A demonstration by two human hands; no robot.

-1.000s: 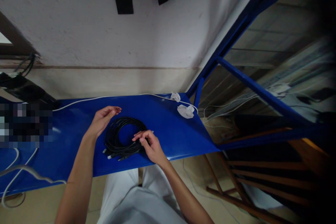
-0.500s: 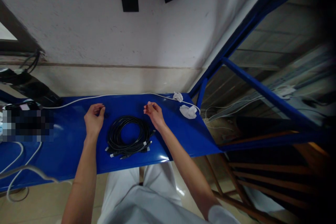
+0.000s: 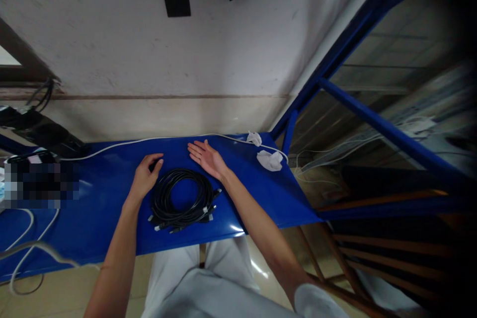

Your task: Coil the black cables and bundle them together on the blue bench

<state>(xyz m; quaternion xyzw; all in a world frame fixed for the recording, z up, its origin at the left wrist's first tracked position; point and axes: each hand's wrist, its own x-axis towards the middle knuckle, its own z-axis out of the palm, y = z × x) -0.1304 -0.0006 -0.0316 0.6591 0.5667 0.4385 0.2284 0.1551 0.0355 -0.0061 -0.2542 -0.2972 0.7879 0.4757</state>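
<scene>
A coil of black cables [image 3: 181, 198] with pale connector ends lies on the blue table [image 3: 242, 194] in front of me. My left hand [image 3: 144, 178] rests at the coil's upper left edge, fingers loosely curled and touching the cable. My right hand [image 3: 206, 157] lies just beyond the coil's far side, palm up, fingers stretched flat, holding nothing.
A white cable [image 3: 122, 142] runs along the table's far edge to two white crumpled pieces [image 3: 270, 160] at the right corner. More white cables [image 3: 26, 238] loop at the left. A blue metal frame [image 3: 372, 126] rises on the right, with wooden chair legs [image 3: 335, 268] below.
My right hand left the coil's right side, moved past its far edge and turned palm up, open. My left hand came back to the coil's upper left edge.
</scene>
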